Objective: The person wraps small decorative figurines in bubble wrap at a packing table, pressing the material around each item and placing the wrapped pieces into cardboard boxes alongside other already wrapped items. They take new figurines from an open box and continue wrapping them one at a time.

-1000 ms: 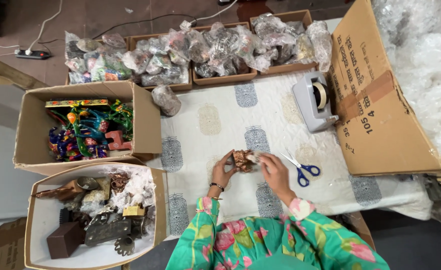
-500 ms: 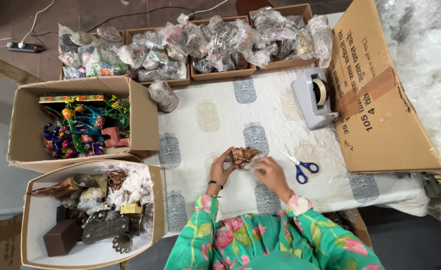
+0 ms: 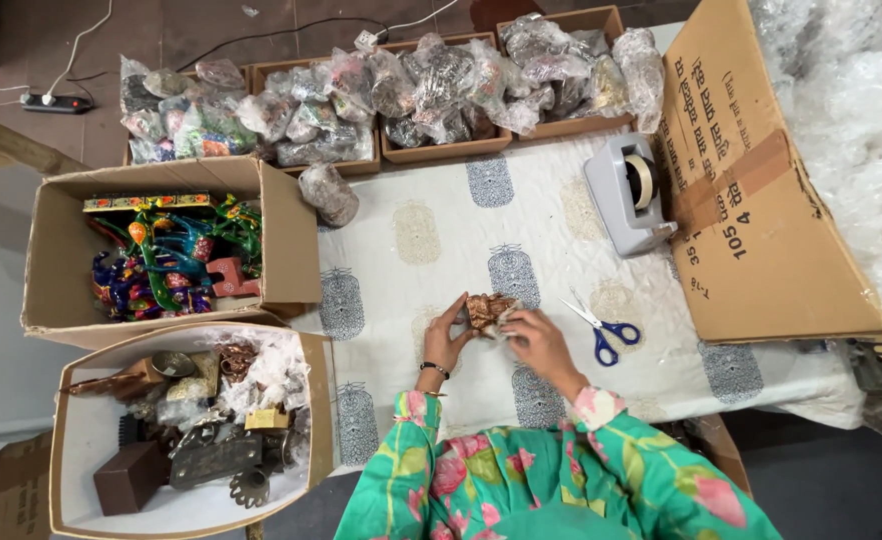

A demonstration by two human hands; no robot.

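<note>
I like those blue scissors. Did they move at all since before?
No. The scissors lie on the same spot of the cloth, right of the hands, below the tape dispenser.

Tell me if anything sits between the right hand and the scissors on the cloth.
Nothing visible does. The right hand holds the small brown ornament together with the left hand; the scissors lie just beyond it, with only bare printed cloth between.

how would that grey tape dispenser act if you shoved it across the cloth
The tape dispenser looks blocky with a wide base, so it probably slides rather than tips. It seems heavy for its size and may drag on the printed cloth, perhaps wrinkling it.
</note>
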